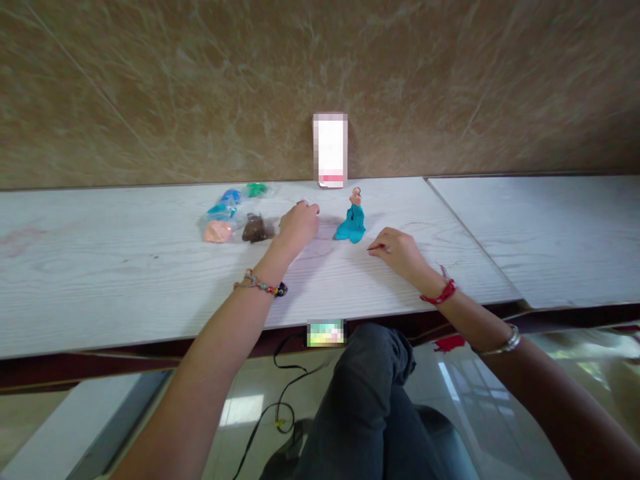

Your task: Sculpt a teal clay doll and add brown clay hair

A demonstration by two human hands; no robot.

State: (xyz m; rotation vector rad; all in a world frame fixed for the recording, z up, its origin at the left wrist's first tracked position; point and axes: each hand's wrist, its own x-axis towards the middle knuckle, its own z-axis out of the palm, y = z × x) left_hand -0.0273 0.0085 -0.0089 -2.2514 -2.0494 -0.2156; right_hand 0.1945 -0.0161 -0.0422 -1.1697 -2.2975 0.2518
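A small clay figure (353,223) in a teal gown, with a skin-toned upper body, is on the white tabletop between my hands. My right hand (397,252) is just right of and nearer than the figure, its fingers pinched on a thin dark piece (371,249) too small to name. To the left of the figure is my left hand (300,223), fingers curled and closed; whatever is inside them is hidden. Beside my left wrist lies a plastic bag of brown clay (255,228). Neither hand touches the figure.
Further left lie bags of peach clay (218,231), blue clay (223,210) and green clay (257,189). A phone with a blurred screen (331,150) leans on the marbled wall (200,87). Another blurred screen (326,333) sits at the table's front edge, with a black cable (285,404) below.
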